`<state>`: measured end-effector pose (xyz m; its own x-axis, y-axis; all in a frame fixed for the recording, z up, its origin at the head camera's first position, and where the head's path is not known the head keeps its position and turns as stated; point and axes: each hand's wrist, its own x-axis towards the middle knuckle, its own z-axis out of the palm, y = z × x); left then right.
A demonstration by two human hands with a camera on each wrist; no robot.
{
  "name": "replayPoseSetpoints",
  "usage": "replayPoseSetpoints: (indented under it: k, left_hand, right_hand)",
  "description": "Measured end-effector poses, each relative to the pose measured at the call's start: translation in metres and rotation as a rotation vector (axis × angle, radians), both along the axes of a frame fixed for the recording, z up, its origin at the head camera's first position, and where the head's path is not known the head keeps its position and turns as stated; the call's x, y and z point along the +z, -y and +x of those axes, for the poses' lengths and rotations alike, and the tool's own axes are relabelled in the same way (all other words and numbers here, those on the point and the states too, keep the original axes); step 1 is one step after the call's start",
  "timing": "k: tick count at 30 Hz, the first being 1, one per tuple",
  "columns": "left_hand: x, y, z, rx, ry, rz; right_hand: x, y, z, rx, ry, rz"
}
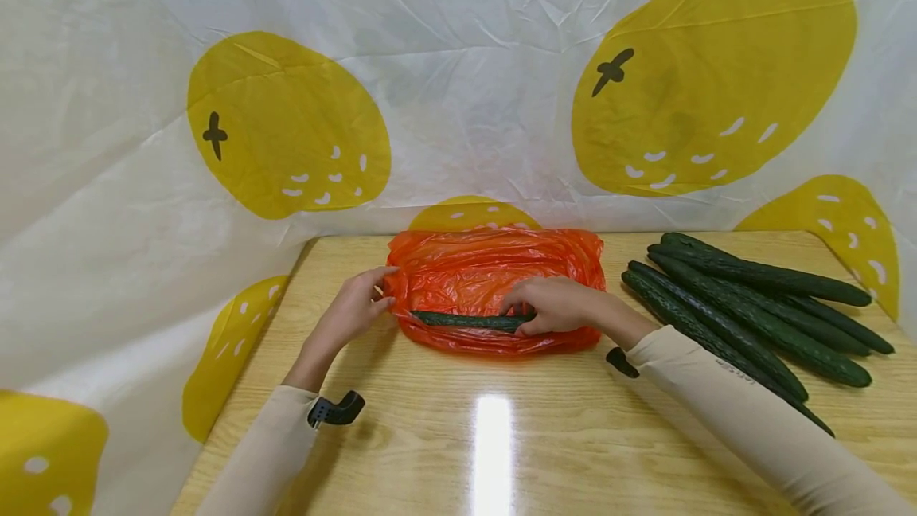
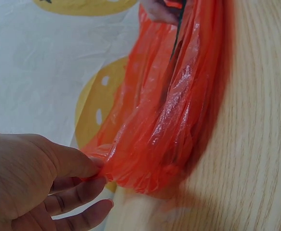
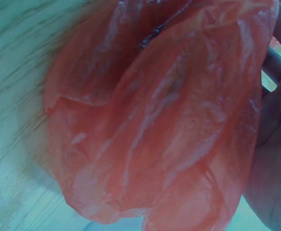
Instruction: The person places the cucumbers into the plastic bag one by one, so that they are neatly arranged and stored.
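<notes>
A red plastic bag [image 1: 458, 281] lies spread with its mouth open at the back of the wooden table. Along its near side, inside it, rests one dark green cucumber [image 1: 458, 321]. At the bag's left edge my left hand [image 1: 353, 307] pinches the thin plastic between thumb and finger, which the left wrist view shows closely. My right hand [image 1: 559, 305] reaches into the bag and grips the cucumber near its right end. In the right wrist view the bag [image 3: 150, 139] hides the cucumber and most of the fingers.
Several more cucumbers [image 1: 759, 325] lie in a loose pile to the right, close to my right forearm. A white sheet with yellow fruit prints [image 1: 473, 126] hangs behind the table [image 1: 401, 436] and along its left side.
</notes>
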<state>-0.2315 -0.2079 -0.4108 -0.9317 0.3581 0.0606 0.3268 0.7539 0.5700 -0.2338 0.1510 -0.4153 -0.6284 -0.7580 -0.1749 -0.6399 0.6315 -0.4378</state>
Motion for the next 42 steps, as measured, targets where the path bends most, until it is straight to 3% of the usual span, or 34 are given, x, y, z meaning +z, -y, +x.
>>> replayPoseSetpoints:
  k: [18,24,32,42]
  left_hand:
    - [-0.001,-0.001,-0.002,0.002,-0.01,0.001]
    - [0.0,-0.002,-0.002,-0.004,-0.005,0.006]
    - [0.002,-0.001,-0.004,-0.009,-0.02,0.005]
    - [0.002,-0.001,-0.003,-0.013,-0.013,0.011]
  right_hand:
    - [0.009,-0.013,0.005,-0.024,-0.038,0.004]
    - [0.026,-0.036,0.011,-0.048,-0.052,-0.045]
    - [0.049,-0.076,0.023,-0.153,-0.166,-0.042]
    - [0.061,-0.11,0.043,-0.229,-0.27,-0.002]
